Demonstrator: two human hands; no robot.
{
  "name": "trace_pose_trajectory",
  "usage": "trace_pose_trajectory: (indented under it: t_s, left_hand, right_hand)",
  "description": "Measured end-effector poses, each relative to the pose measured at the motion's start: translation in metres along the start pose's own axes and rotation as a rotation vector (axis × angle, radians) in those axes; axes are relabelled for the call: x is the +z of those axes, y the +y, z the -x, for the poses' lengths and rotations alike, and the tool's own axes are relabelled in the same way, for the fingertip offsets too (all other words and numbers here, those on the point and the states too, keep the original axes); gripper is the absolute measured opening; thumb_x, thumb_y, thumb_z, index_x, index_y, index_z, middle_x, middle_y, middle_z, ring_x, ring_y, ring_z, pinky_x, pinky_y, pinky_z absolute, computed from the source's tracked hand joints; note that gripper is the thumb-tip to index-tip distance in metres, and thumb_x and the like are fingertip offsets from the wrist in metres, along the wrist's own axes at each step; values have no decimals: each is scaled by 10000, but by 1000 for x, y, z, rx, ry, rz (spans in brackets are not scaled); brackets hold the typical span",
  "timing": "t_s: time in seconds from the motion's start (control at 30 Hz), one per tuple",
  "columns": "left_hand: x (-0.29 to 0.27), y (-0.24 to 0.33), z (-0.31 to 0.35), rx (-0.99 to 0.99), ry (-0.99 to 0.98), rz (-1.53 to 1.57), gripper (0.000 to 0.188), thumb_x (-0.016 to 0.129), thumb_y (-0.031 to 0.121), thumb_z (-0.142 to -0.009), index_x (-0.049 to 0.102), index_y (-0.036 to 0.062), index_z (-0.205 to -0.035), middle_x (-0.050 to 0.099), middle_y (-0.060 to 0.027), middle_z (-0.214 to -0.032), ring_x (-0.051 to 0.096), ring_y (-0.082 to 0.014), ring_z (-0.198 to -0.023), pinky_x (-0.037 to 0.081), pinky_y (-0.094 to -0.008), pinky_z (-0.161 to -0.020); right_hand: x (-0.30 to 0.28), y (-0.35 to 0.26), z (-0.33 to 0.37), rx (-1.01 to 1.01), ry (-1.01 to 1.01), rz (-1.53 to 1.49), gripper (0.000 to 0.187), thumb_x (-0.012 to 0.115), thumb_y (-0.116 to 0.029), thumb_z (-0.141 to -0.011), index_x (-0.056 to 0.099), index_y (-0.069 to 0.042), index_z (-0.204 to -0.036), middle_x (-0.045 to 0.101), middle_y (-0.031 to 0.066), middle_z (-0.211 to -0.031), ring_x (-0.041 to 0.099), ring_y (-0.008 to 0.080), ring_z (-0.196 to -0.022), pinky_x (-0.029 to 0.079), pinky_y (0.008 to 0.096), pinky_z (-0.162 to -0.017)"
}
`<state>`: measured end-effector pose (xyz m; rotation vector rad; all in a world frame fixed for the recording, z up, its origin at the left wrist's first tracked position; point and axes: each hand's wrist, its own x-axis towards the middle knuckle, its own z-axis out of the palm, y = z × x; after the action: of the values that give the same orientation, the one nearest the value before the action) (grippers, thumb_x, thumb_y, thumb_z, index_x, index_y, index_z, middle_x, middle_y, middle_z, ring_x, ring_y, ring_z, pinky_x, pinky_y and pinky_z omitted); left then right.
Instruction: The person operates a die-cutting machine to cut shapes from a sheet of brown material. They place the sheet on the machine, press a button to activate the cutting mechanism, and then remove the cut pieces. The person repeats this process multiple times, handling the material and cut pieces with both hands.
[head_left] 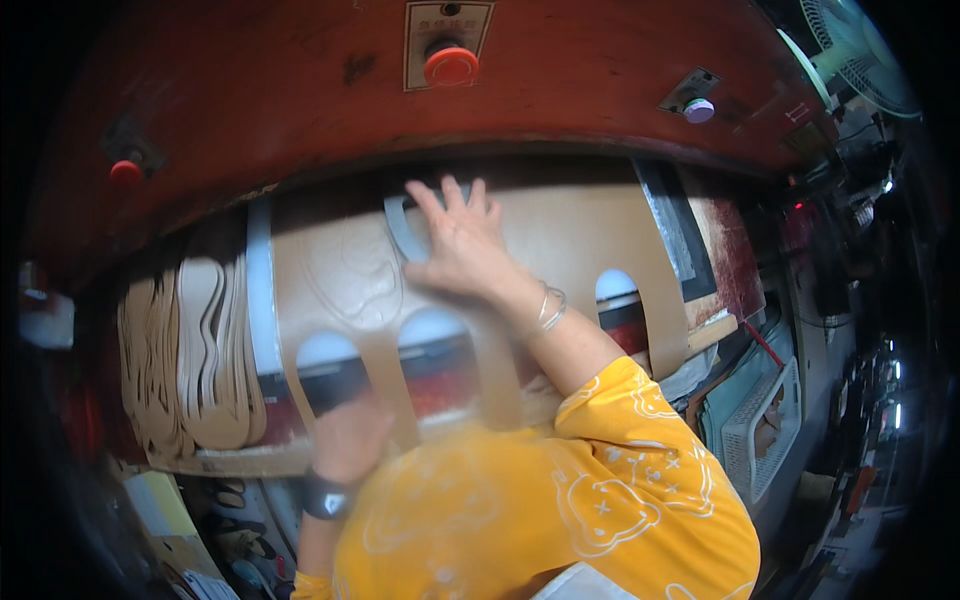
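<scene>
A tan sheet of leather-like material [560, 225] lies across the work surface, with rounded gaps along its near edge and a faint insole-shaped outline on its left half. My right hand [462, 245] reaches over the middle of it, fingers spread. Beside the thumb and fingertips, a curved grey band [405, 228], like the edge of a cutting die, partly shows; the rest is hidden under my hand. My left hand [352, 440] is blurred at the sheet's near edge, close to its narrow strips; its fingers are smeared, so any hold is unclear.
Several stacked insole-shaped tan pieces [210, 350] stand at the left. A red machine beam [300, 90] with a red push button [451, 66] spans the far side. A pale board [262, 300] shows under the sheet. At right are a white basket [765, 430] and a fan [860, 55].
</scene>
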<state>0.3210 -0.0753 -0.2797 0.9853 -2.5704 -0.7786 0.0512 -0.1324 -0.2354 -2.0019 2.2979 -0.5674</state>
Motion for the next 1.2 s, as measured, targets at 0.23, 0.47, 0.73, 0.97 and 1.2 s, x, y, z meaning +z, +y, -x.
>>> trace_pose_trajectory:
  t_s: [0.23, 0.47, 0.73, 0.97, 1.2]
  left_hand:
    - [-12, 1, -11, -1, -77, 168, 255, 662, 181, -778, 617, 5, -600, 526, -127, -569, 553, -306, -553, 418, -403, -511]
    - [-13, 0, -19, 40, -101, 183, 242, 657, 170, -783, 624, 7, -606, 519, -121, -559, 543, -304, -534, 416, -402, -505]
    - [0, 12, -1, -5, 59, 176, 171, 638, 97, -794, 607, -9, -663, 536, -152, -652, 545, -328, -641, 419, -405, -566]
    - [19, 7, 20, 94, 260, 35, 206, 614, 66, -814, 528, -7, -641, 505, -158, -661, 517, -356, -649, 403, -422, -580]
    - [33, -5, 29, 30, 387, 37, 224, 615, 101, -821, 547, -17, -642, 516, -162, -671, 524, -350, -668, 404, -429, -595]
  right_hand:
    - [-49, 68, 6, -47, -51, -396, 787, 730, -343, -546, 545, -153, -1287, 371, 238, -1416, 389, 418, -1246, 334, 466, -1053]
    - [-55, 99, 28, 65, -7, 8, 727, 720, -325, -541, 569, -178, -1237, 400, 166, -1414, 356, 436, -1258, 316, 513, -1025]
    - [-42, 118, 33, -44, 80, 42, 680, 719, -331, -586, 565, -166, -1227, 394, 164, -1404, 351, 380, -1273, 310, 504, -1027]
    - [-125, 160, 28, 160, 1365, -117, 642, 546, -344, -892, 346, 61, -1348, 362, 235, -1394, 295, 371, -1320, 219, 463, -1097]
    - [-138, 188, 46, 153, 1311, -313, 753, 497, -419, -927, 174, 19, -1448, 240, 265, -1465, 237, 351, -1366, 194, 433, -1117]
